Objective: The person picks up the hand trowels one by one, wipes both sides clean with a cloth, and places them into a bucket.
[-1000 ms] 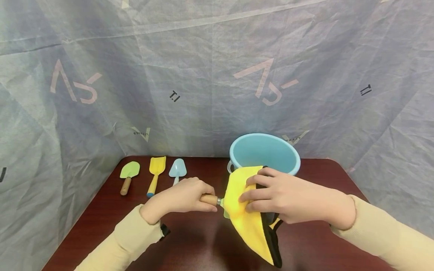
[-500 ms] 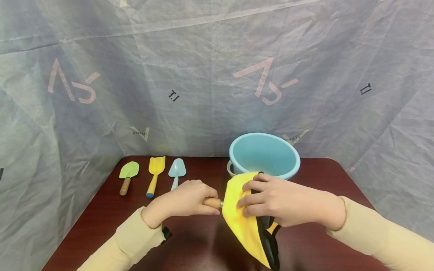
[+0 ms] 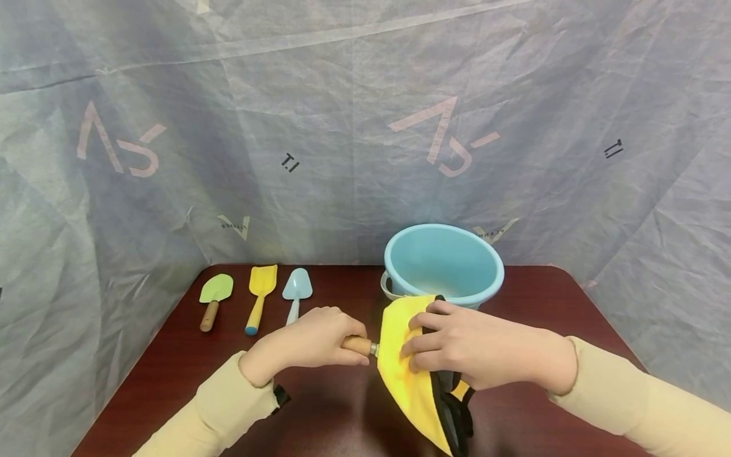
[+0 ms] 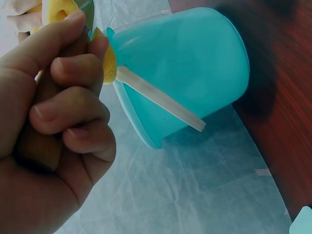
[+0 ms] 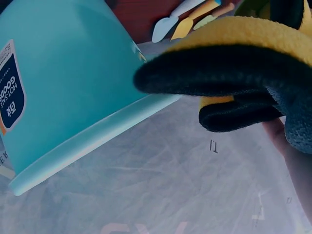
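Observation:
My left hand (image 3: 314, 339) grips the wooden handle (image 3: 356, 344) of a small toy shovel, fingers curled round it in the left wrist view. Its green blade (image 4: 87, 10) shows partly there, while in the head view cloth hides most of it. The right hand (image 3: 474, 346) holds a yellow cloth (image 3: 402, 374) with black edging folded about the blade, fingers bent over its near face. In the right wrist view the cloth's dark side (image 5: 204, 70) hangs in front of the hand, hiding most of its fingers. Both hands are above the table, in front of a blue bucket (image 3: 394, 244).
At the table's left lie a green shovel with a wooden handle (image 3: 216, 289), a yellow shovel (image 3: 263, 280) and a light blue shovel (image 3: 297, 284). The bucket has a white handle (image 4: 161, 100) and stands near the back edge of the dark red table (image 3: 171, 374). Grey fabric (image 3: 342, 127) hangs behind.
The right hand and cloth have shifted slightly down and left. A green blade edge, seen below the cloth a second ago, is now covered. The left hand keeps its grip on the handle.

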Available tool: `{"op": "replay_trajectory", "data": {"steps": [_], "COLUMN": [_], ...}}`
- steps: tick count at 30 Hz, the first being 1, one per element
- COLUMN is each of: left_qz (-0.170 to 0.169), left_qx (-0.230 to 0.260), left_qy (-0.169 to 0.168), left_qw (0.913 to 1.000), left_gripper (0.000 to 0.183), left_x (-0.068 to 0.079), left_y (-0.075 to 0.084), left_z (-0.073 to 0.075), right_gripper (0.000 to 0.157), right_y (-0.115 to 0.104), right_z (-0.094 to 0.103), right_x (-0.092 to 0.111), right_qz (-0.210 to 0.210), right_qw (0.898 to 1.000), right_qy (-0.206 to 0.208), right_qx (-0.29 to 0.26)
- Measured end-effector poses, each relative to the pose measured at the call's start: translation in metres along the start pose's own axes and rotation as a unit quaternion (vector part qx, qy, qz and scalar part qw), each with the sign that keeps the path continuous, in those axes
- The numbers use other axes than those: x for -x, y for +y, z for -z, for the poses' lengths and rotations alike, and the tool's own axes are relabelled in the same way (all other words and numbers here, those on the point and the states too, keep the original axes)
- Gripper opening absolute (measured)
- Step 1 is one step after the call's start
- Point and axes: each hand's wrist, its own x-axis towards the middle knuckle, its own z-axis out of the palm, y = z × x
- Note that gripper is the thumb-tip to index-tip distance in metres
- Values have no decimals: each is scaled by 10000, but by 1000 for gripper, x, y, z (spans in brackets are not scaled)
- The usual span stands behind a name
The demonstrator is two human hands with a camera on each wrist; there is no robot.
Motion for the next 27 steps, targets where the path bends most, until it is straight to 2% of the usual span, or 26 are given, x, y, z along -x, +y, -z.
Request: {"op": "replay_trajectory", "data": {"steps": [11,16,27], "left_qz": [-19,-22,65], "left_qx": [-161,-186,-136], "left_qy": [68,74,114], "left_qw": [9998,9998,9998], "left_gripper": [17,16,14], "left_x": [0,1,6], "left_y": [-1,-3,-5], "left_z": [-1,-1,-1], "right_gripper": [54,51,51], "right_y": [-1,-1,-2], "right_z": [2,3,6], "right_x": [6,10,19], "right_qz": [-165,-250,-242], "right_qw": [9997,9994,9997], "right_qy": [-183,-210,-95], "right_qx": [5,-70,3]}}
